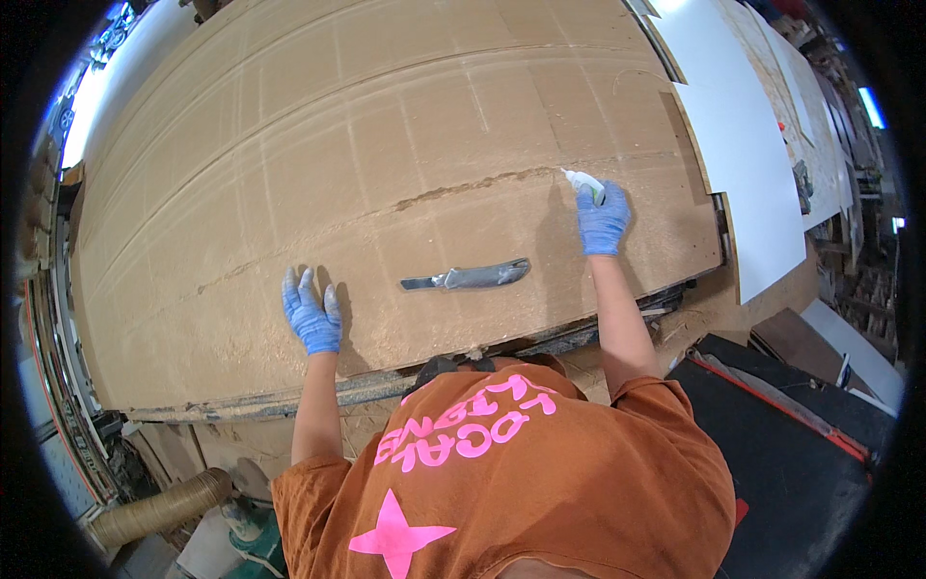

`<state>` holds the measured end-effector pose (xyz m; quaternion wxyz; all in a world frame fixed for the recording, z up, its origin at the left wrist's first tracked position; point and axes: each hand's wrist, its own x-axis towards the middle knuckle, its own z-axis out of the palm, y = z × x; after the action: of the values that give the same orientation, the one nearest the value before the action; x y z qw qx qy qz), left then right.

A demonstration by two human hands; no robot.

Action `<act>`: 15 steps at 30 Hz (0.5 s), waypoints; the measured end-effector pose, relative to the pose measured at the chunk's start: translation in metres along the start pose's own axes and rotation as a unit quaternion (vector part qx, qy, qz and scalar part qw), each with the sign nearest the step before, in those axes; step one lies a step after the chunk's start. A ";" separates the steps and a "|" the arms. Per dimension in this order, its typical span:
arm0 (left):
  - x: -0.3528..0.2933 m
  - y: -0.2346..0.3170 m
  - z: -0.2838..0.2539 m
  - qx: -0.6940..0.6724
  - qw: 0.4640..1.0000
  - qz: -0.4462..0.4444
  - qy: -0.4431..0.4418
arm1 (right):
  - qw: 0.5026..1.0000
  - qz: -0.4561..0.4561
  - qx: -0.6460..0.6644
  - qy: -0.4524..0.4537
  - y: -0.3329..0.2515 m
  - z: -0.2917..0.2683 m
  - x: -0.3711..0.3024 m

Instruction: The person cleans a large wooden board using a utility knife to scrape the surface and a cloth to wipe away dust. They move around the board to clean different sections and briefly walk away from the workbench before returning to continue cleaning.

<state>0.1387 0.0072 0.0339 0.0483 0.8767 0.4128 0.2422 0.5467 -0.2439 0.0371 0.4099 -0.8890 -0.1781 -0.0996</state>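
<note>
My right hand [604, 220], in a blue glove, is closed round a small white glue bottle [585, 183]. The bottle's thin nozzle tip points left, close to the right end of a rough groove [453, 189] that runs across the brown board [318, 116]. Over the near left part of the board is my left hand [312, 314], also gloved in blue, with its fingers spread and nothing in it. Between the two hands lies a utility knife [467, 276] with a grey, worn handle, its narrow dark end toward the left.
Pale dust and crumbs lie along the groove and near edge. White sheets [738, 145] stand against the board's right side. A black panel with a red strip [772, 405] is at lower right, and a ribbed hose [159, 507] at lower left.
</note>
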 end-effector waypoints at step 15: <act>0.000 0.004 -0.003 -0.027 1.000 -0.003 0.008 | 0.993 0.043 0.101 0.043 0.024 -0.017 0.005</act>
<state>0.1403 0.0040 0.0376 0.0697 0.8719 0.4090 0.2599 0.5605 -0.2696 0.0329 0.5085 -0.8449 -0.1311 -0.1020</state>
